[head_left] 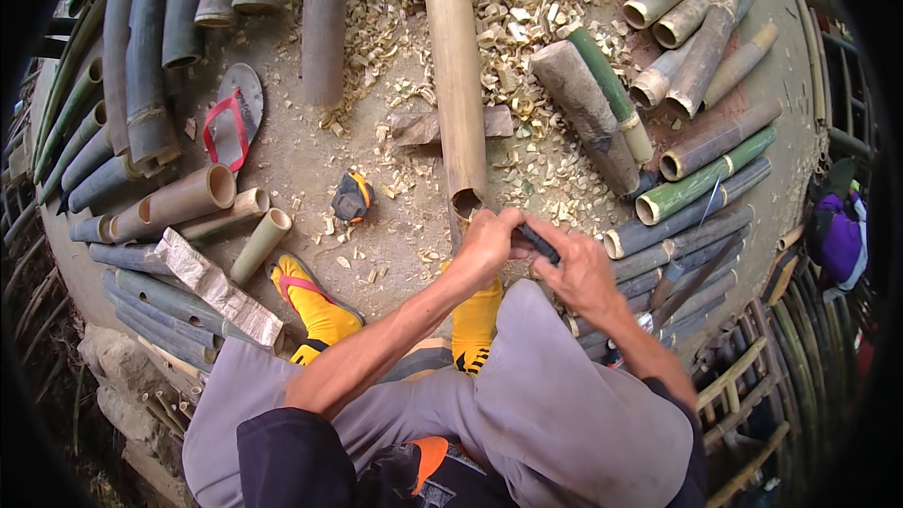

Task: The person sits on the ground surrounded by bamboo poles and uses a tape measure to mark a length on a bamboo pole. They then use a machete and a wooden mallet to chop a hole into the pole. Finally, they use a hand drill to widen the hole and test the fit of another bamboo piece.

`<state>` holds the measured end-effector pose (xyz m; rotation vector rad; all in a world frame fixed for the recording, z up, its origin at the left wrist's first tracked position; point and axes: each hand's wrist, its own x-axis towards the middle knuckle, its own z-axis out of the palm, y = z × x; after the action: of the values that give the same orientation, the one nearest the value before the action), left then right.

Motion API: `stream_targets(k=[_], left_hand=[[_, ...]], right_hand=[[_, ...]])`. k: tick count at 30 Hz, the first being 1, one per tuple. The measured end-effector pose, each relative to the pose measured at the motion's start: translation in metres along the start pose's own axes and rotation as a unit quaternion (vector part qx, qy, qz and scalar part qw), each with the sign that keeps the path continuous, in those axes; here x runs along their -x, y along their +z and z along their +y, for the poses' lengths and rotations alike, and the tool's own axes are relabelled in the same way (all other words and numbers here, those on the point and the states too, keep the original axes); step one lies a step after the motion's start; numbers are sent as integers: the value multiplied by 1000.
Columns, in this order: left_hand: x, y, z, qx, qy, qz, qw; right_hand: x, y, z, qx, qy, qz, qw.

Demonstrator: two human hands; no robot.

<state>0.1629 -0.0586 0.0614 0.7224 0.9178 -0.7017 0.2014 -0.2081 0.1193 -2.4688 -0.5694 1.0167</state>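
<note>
A pale, scraped bamboo tube [455, 75] lies lengthwise in front of me, resting across a short wooden block [419, 128]. Its open near end faces my knees. My left hand [487, 245] is at that end with its fingers bent closed; what they grip, if anything, is hidden. Close on its right, my right hand [578, 268] is wrapped round a black tool handle [538, 243]. The tool's working end is hidden behind my fingers, so its kind does not show. The two hands are almost touching.
Pale shavings [527, 28] cover the ground around the tube. An orange-and-black tape measure [353, 197] lies left of it, below a grey sandal [235, 118]. Stacked bamboo lengths [705, 183] line the right; more bamboo tubes [146, 66] stand left. A machete-like blade [696, 280] lies right.
</note>
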Motion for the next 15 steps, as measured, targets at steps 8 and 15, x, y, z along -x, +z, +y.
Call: stream_targets(k=[8,15], left_hand=[[-12,-14,-33,547,91,-253,792],[-21,33,-42,639,98,-198,737]], right_hand=[[-72,-48,-28,435,-371,13,820],[-115,-75,-4,412,-444,-186,774]])
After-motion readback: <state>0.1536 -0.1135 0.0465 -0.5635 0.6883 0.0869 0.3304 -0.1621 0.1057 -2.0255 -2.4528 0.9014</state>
